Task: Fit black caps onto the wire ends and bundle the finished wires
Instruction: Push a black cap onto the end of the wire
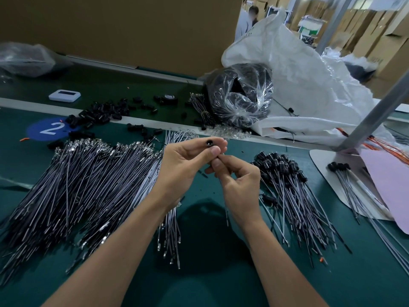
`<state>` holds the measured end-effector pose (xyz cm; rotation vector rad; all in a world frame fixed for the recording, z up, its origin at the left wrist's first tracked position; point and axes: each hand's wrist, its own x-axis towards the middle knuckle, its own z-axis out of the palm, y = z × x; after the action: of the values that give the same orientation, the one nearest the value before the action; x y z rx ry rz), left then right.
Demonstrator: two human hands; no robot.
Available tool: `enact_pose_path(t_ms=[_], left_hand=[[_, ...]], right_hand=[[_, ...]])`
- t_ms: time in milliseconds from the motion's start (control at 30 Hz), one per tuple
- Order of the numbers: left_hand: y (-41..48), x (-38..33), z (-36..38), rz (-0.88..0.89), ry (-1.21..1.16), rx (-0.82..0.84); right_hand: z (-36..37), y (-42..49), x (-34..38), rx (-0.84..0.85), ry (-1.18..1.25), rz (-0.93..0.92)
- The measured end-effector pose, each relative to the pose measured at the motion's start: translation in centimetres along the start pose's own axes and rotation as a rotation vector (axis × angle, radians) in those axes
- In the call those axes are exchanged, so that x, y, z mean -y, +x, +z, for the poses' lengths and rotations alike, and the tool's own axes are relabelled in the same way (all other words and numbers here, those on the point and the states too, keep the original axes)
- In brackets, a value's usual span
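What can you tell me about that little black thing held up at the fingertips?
It is a small black cap, round, apparently plastic, with a shiny hollow opening turned toward the camera. The left hand pinches it between its fingertips, raised above the green table. Just below it, the right hand pinches a thin grey wire that hangs downward. Fingers hide the wire's upper tip, so whether it already touches the cap cannot be told.
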<state>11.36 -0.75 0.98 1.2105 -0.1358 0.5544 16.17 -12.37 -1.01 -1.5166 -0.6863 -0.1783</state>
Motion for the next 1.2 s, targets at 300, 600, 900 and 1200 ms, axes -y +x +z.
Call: enact_pose_path(t_ms=[300,600,900,1200], left_hand=[[-0.22,0.38,0.66,0.001,0.042,0.010],[-0.07,0.09,0.38,0.069,0.039,0.015],[-0.22,0.09,0.49,0.058,0.043,0.023],[-0.32,0.01,0.57,0.045,0.035,0.035]], right_hand=[[-0.01,0.04,0.15,-0.028,-0.027,-0.007],[-0.19,0.34,0.12,-0.011,0.058,0.029],[-0.51,0.65,0.72,0.054,0.244,0.109],[-0.71,0.53,0.92,0.013,0.253,0.124]])
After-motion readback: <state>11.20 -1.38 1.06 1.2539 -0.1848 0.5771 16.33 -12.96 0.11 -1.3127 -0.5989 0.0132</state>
